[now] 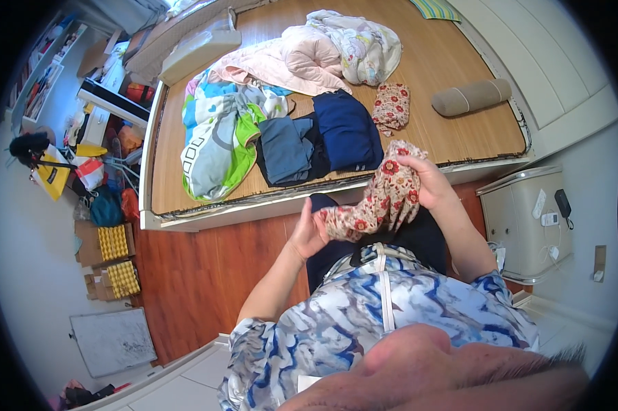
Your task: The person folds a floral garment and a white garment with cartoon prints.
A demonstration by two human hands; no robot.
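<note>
left hand [311,234] and right hand [431,185] each hold the flowery cloth [372,211], mid-frame. it looks light and floppy, best held at both ends.

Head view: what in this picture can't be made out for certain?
In the head view:
Right hand: most fingers hidden behind the floral cloth.
Black garment: mostly covered by the folded grey-blue garment and navy garment.
Striped cloth: cut off by the top edge.
Whiteboard: its marks are too small.
</note>
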